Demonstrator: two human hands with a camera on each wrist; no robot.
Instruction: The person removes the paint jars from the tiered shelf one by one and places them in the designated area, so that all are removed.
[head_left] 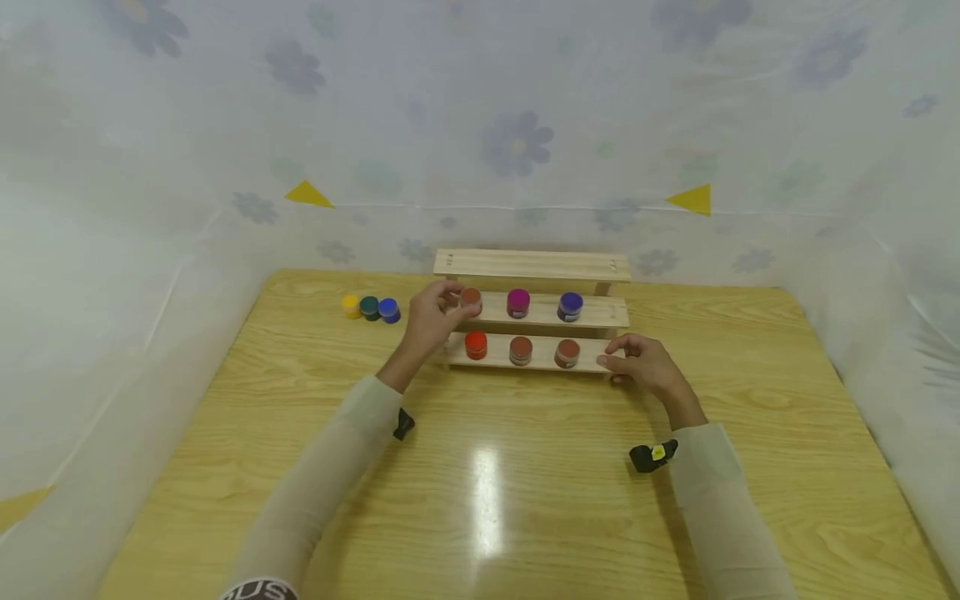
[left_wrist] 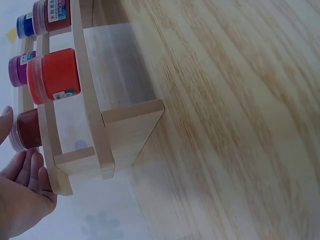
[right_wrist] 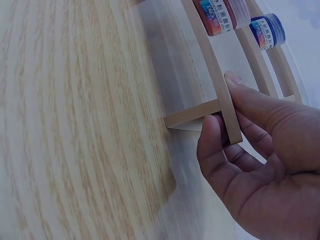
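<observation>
A tiered wooden rack (head_left: 531,263) stands on the table, with small paint jars on its lower two steps. At the middle step's left end my left hand (head_left: 433,315) holds a brown paint jar (left_wrist: 29,129) between thumb and fingers; the jar is upright on the step. Beside it are a magenta jar (head_left: 518,303) and a dark blue jar (head_left: 570,306). The bottom step carries a red jar (head_left: 476,345) and two brownish jars, one in the middle (head_left: 521,351) and one at the right (head_left: 567,353). My right hand (right_wrist: 265,160) grips the bottom step's right end, thumb above and fingers below.
Yellow (head_left: 351,306), dark green (head_left: 370,308) and blue (head_left: 388,310) jars stand close together left of the rack. A flowered sheet (head_left: 517,175) hangs behind and around the wood-grain table (head_left: 555,483). The rack's top step holds no jars.
</observation>
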